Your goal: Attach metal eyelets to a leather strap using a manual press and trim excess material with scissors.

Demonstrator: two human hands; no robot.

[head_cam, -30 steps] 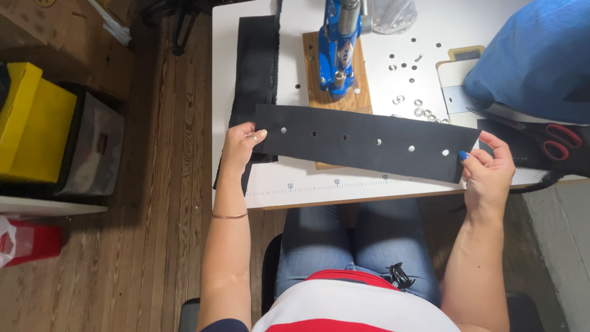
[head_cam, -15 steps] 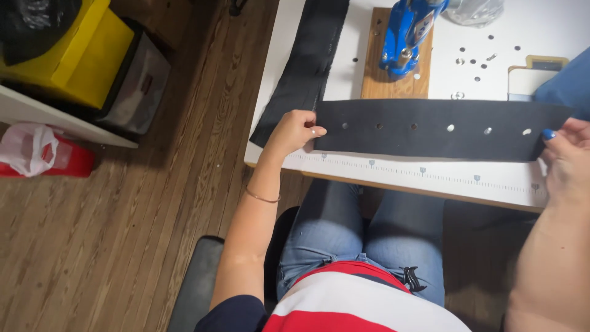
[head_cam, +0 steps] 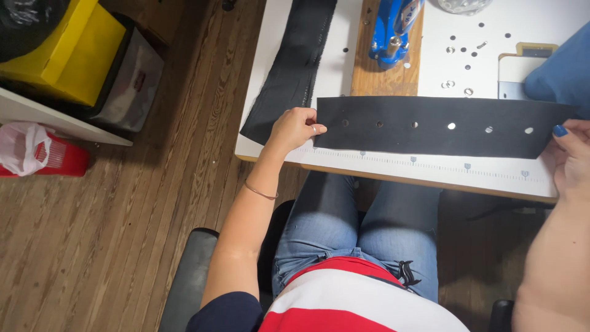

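Seated person: knees under the near edge of the white table (head_cam: 491,61), with a ruled scale printed along that edge.
Left hand (head_cam: 295,128): curled, fingers pressed together, pinching the left end of the black fabric strip (head_cam: 430,126) between thumb and fingertips.
Right hand (head_cam: 568,154): at the strip's right end, partly cut off by the frame; a blue-nailed finger rests on the corner; whether the rest of the fingers grip cannot be told.
Strip, long axis: left to right, parallel to the table's near edge, lying flat, stretched between the two hands.
Strip, holes: one row of round holes along its length.
Nearer hand: each hand meets its own end; neither reaches the middle.
Second black strip (head_cam: 295,61): beyond the left hand, running away from the person, its near end at the table's left edge.
Wooden board (head_cam: 387,77): just behind the held strip, bearing a blue press tool (head_cam: 390,31).
Loose eyelets (head_cam: 461,58): scattered farther back on the right.
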